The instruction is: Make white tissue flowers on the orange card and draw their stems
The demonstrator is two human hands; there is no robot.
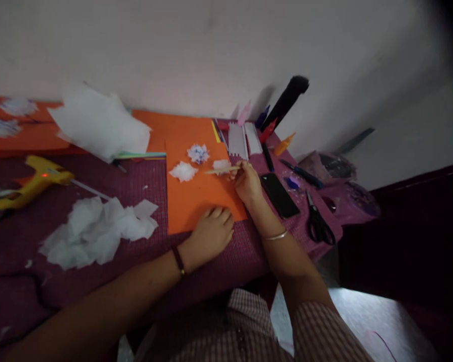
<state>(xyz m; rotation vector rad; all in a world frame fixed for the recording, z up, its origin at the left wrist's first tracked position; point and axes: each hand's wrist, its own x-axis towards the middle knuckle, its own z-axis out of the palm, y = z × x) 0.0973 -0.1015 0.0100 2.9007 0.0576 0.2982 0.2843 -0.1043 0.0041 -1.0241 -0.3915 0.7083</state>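
An orange paper sheet (196,186) lies on the purple checked table. My left hand (211,231) rests on its near edge with the fingers curled under. My right hand (246,182) is closed on a thin pale stick (221,171) whose tip points left toward a white tissue flower (221,164). Two more tissue flowers sit on the sheet: a white one (183,171) and one tinted blue (198,153).
A yellow glue gun (30,183) lies at the left, and a pile of white tissue scraps (98,229) in front of it. A black phone (279,194), black scissors (317,222), pens and paint tubes (283,145) lie at the right. More white tissue (101,123) and orange sheets lie by the wall.
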